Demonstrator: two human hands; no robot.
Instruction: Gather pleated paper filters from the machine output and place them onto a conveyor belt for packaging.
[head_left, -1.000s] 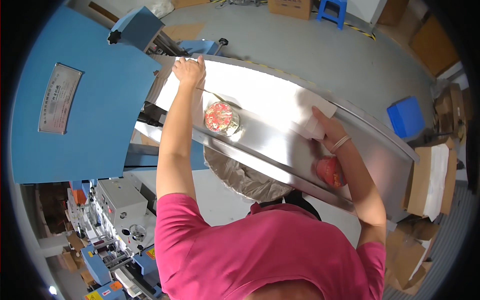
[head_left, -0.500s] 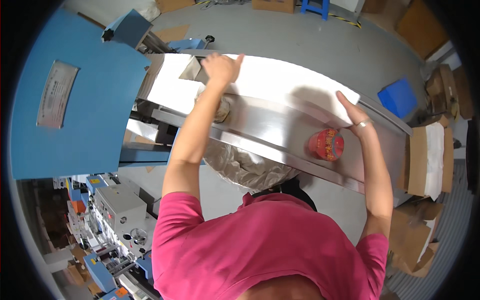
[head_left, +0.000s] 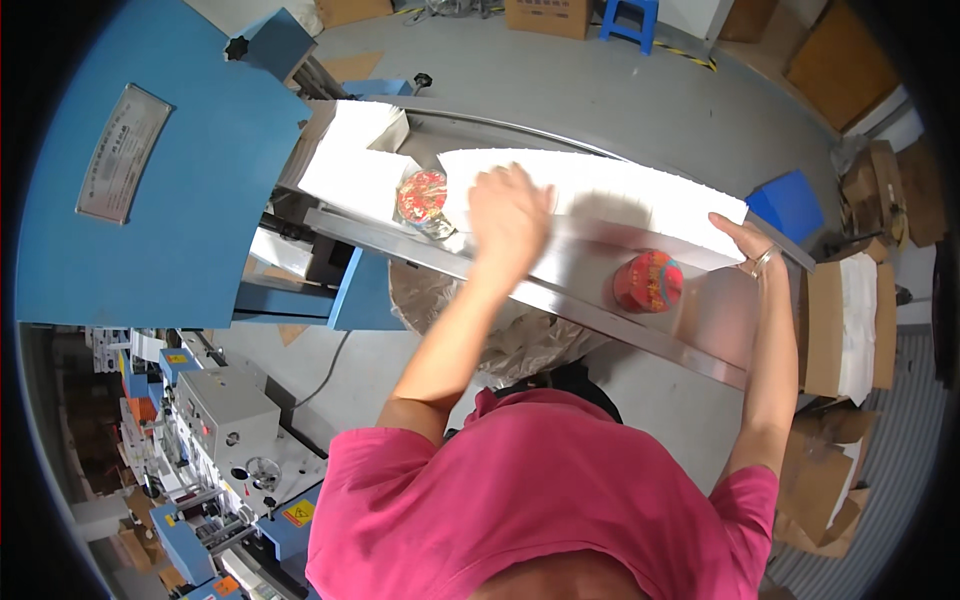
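Note:
A long row of white paper sheets stands on edge along a metal trough. My right hand cups the row's right end, thumb over the top and fingers partly hidden below. Blurred by motion, my left hand is over the left part of the same row; whether its fingers grip is unclear. To its left, a can-like object with a red patterned top rests between this row and a second white paper block. A red can-like object sits in the trough near my right forearm.
A large blue machine adjoins the trough's left end. Below the trough hangs a crinkled plastic bag. An open carton stands at the right, with a blue bin beyond. Grey machinery stands lower left.
The long paper row has shifted right, away from the left block, with my right hand at its end. My left hand has moved right and nearer, uncovering the red-topped object.

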